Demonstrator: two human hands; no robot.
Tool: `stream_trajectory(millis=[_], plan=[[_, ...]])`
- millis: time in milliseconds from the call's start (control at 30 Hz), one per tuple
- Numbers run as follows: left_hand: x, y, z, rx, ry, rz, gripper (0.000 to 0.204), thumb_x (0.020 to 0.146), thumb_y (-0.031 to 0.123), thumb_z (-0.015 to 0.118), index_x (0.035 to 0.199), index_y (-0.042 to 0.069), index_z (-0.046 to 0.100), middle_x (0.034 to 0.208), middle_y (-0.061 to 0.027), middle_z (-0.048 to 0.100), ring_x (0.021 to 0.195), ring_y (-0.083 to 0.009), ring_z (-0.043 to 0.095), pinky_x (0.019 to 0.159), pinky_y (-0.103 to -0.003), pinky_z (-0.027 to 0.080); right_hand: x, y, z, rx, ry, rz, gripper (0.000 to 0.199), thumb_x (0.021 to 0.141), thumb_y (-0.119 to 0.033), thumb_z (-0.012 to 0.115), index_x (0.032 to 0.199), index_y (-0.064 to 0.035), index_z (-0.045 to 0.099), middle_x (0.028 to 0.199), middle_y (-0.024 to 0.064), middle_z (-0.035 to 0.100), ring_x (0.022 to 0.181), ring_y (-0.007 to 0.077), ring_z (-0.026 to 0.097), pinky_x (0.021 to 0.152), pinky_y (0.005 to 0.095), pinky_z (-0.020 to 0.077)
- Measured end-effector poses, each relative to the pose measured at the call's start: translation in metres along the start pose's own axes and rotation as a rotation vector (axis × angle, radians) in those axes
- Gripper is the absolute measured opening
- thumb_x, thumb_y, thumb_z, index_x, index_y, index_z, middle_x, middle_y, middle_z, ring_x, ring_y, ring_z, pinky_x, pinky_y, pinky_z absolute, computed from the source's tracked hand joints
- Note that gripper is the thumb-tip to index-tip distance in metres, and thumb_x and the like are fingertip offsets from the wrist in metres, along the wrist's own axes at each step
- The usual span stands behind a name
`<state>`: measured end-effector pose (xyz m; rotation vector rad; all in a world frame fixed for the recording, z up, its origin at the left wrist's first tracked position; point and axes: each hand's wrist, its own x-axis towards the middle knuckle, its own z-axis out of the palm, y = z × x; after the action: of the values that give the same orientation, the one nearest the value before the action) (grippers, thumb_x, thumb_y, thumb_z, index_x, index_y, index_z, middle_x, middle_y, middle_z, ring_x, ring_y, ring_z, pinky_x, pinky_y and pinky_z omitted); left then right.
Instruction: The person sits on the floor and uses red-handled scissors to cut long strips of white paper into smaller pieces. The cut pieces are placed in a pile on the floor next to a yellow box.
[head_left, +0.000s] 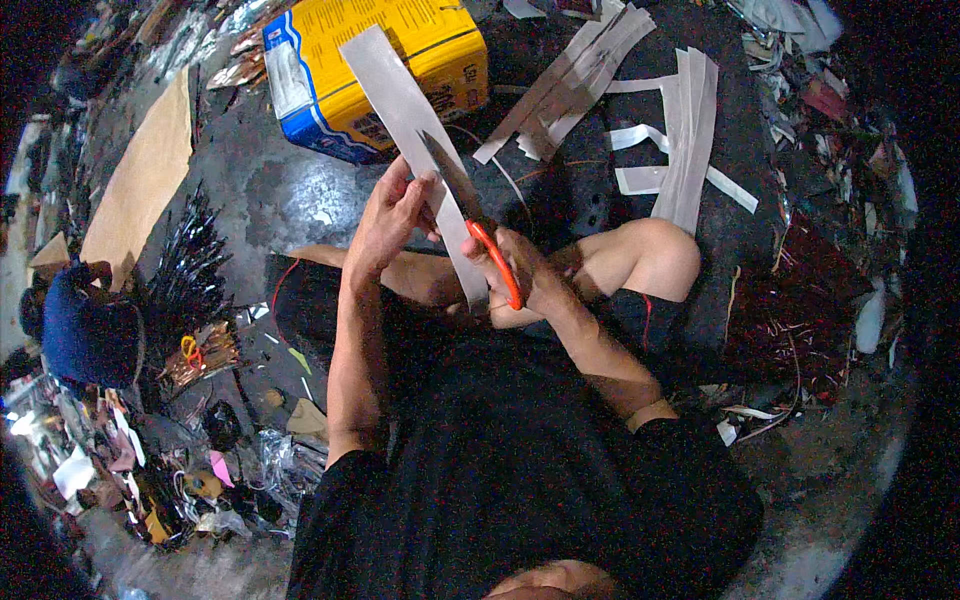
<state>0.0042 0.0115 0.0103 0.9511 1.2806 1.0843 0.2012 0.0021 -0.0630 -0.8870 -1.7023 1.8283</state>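
A long pale grey strip [400,95] slants across the middle, its far end in front of a yellow and blue box. My left hand [390,215] pinches the strip at its left edge, thumb on top. In my right hand [525,275] are orange-handled scissors [497,262], the fingers closed round the handle. The dark blades point up and to the left over the strip; whether they are cutting into it cannot be made out. The strip's near end hangs down between my wrists, above my crossed legs.
Beyond my hands stands the yellow and blue box [430,45]. Bundles of grey strips lie on the floor, one at the far middle [580,85] and another to its right [690,130]. Brown cardboard [145,180], a dark blue bundle [90,330] and scattered scraps [215,480] lie leftward.
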Motion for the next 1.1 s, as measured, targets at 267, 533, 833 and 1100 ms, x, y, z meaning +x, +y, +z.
stream_trajectory(millis=[267,533,833,1100], plan=[[0.011,0.015,-0.013,-0.072,0.112,-0.016,0.027,0.087,0.023,0.045,0.105,0.003,0.046,0.08,-0.0063,0.055,0.058,-0.0129,0.055,0.047,-0.024,0.046,-0.013,-0.033,-0.005,-0.319,-0.068,-0.027,0.056,0.055,-0.012,0.063,0.108,-0.0088,0.045,0.079,0.0122,0.055,0.063,0.0308,0.055,0.059,0.0347,0.0445],[0.007,0.017,-0.001,0.036,0.049,0.081,0.025,0.088,0.023,0.045,0.104,0.003,0.047,0.075,-0.0048,0.055,0.052,-0.0098,0.052,0.041,-0.021,0.043,0.002,-0.051,0.0,-0.047,0.018,-0.185,0.035,0.065,-0.023,0.064,0.092,-0.0058,0.051,0.07,0.0074,0.055,0.06,0.0256,0.054,0.058,0.0308,0.0436],[0.011,0.04,-0.008,0.0,0.06,0.095,0.026,0.087,0.022,0.045,0.106,0.005,0.047,0.082,-0.0026,0.054,0.067,-0.0097,0.053,0.052,-0.022,0.044,-0.003,-0.063,0.011,-0.135,0.207,-0.256,0.041,0.077,-0.041,0.057,0.093,-0.0045,0.051,0.073,0.0127,0.056,0.063,0.029,0.054,0.058,0.0359,0.0437],[0.001,0.039,0.004,0.016,0.066,0.199,0.028,0.087,0.024,0.045,0.105,0.003,0.047,0.08,-0.0027,0.054,0.06,-0.0092,0.05,0.048,-0.022,0.043,0.015,-0.05,0.008,-0.475,0.167,-0.527,0.045,0.082,-0.044,0.049,0.097,-0.0021,0.05,0.079,0.0165,0.057,0.078,0.033,0.057,0.061,0.0395,0.0442]])
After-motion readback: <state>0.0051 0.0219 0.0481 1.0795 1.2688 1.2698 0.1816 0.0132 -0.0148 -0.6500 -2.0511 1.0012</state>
